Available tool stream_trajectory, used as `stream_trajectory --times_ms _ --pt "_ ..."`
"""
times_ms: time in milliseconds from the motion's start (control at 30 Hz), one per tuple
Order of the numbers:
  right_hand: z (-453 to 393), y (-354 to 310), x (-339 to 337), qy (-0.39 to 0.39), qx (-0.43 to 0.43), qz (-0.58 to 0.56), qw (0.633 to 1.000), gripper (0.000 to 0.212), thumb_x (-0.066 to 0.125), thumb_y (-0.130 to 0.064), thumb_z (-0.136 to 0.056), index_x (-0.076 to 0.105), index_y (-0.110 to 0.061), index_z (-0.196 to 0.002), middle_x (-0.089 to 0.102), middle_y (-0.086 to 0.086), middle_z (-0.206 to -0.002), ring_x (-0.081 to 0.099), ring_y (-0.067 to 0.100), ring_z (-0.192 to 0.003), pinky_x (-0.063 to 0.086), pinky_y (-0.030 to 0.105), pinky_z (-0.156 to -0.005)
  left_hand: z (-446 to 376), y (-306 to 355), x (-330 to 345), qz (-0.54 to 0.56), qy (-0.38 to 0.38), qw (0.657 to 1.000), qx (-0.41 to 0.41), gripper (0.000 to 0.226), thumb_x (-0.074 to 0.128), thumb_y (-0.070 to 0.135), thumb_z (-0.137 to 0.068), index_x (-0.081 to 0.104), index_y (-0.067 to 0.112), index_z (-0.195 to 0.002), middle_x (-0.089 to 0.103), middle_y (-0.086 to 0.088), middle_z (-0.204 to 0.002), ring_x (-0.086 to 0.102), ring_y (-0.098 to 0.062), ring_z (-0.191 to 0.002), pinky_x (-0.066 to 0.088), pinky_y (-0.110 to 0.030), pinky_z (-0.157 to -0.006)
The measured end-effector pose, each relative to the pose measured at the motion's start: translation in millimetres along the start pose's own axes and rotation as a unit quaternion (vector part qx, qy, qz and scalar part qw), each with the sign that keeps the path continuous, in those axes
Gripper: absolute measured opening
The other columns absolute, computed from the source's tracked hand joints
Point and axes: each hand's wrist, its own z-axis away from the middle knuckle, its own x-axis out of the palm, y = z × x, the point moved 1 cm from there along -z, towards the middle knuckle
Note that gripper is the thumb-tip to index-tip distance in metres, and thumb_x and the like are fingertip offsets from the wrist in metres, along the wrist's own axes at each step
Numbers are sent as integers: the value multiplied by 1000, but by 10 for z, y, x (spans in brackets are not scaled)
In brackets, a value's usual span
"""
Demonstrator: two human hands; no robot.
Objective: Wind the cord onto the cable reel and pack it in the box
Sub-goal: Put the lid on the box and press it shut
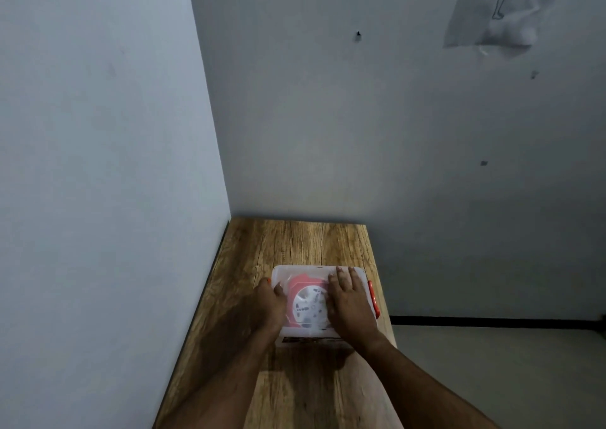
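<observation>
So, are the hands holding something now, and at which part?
Both rest on the clear plastic box: the left hand grips its left edge, the right hand lies flat on the lid. The cable reel inside is not touched.

No legible text, only a blurred label on the box

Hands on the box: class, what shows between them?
Head view: between the left hand and right hand, the red-and-white reel shows through the box lid.

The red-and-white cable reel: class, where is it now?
In the head view, the red-and-white cable reel lies inside the translucent plastic box, between both hands.
</observation>
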Motion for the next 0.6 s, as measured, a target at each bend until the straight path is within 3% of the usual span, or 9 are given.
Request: stream_trajectory --times_ms 67,133,167,267,367,433,533,600 --pt "0 26 -34 68 41 -7 997 58 46 -41 -100 50 -3 -144 50 22 -149 37 43 -145 24 50 -122 -104 -155 29 42 -19 999 -17 44 57 42 -102 63 8 -128 74 -9 -110 73 -20 -90 59 -31 -71" --pt "8 95 -95 117 99 -28 988 55 60 -32 -97 51 -2 -142 53 22 -146 37 44 -144 32 53 -119 -213 -372 85 79 -22 996 -36 69 60 74 -84 68 16 -120 76 -1 -97 75 -17 -79 64 -38 -70" --pt "15 145 -121 127 131 -52 982 55 64 -27 -95 50 -1 -142 53 21 -145 37 44 -143 34 53 -117 -230 -423 98 98 -32 993 -51 69 61 75 -82 69 17 -117 76 0 -93 76 -17 -77 65 -38 -70" --pt "34 308 -181 108 235 -222 940 57 67 -24 -93 45 -7 -143 57 14 -139 44 37 -135 46 48 -102 -89 -295 4 137 -64 985 -85 45 69 51 -93 71 10 -112 75 -2 -87 75 -19 -75 59 -30 -63" --pt "31 428 -239 40 307 -433 846 50 71 -24 -93 52 -9 -137 63 5 -120 61 25 -107 52 36 -80 -45 -218 -27 155 -81 981 -89 32 71 40 -94 72 10 -104 73 3 -79 70 -13 -68 49 -21 -53" --pt "64 465 -215 -11 317 -534 784 39 70 -26 -93 61 -10 -128 69 4 -117 66 22 -99 56 36 -74 -55 -228 -18 158 -89 979 -94 28 72 37 -95 70 10 -101 72 3 -78 69 -13 -67 49 -22 -54" --pt "127 507 -94 -24 293 -595 748 37 70 -32 -93 63 -19 -127 74 6 -114 72 27 -101 62 40 -76 -107 -309 21 136 -95 982 -89 36 72 46 -92 73 13 -105 76 3 -81 74 -17 -73 61 -33 -69" --pt "145 517 -43 -15 283 -609 741 37 73 -33 -91 65 -20 -125 76 6 -112 74 26 -99 63 42 -77 -115 -321 33 145 -103 980 -87 37 72 45 -93 73 13 -110 77 2 -84 75 -18 -76 61 -34 -71"
